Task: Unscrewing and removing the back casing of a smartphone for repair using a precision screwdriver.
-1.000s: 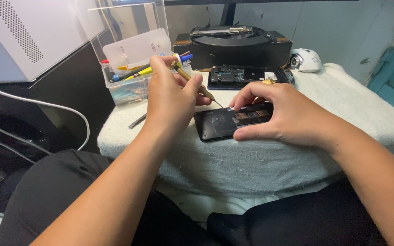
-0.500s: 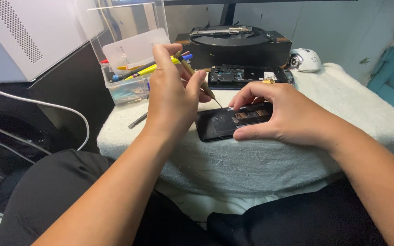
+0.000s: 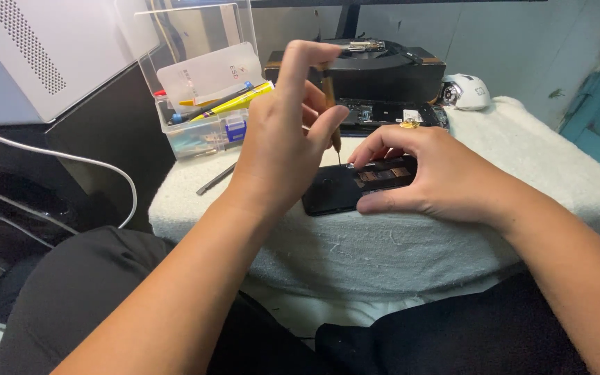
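An opened black phone (image 3: 335,191) lies on a white towel (image 3: 411,236), its inner parts showing at the top. My left hand (image 3: 282,142) holds a small screwdriver (image 3: 332,121) upright, its tip touching the phone's upper edge. My right hand (image 3: 432,173) rests over the right side of the phone, with the fingers pressing it against the towel.
A clear plastic box (image 3: 206,87) of tools stands at the back left, with a thin dark tool (image 3: 215,179) lying by it. Behind the phone sit a black device (image 3: 383,69), a second opened phone body (image 3: 390,114) and a white mouse (image 3: 467,90). A white cable (image 3: 71,163) hangs left.
My left hand has turned the screwdriver from slanted to upright and brought its tip down onto the phone's top edge. My right hand and the phone stay put.
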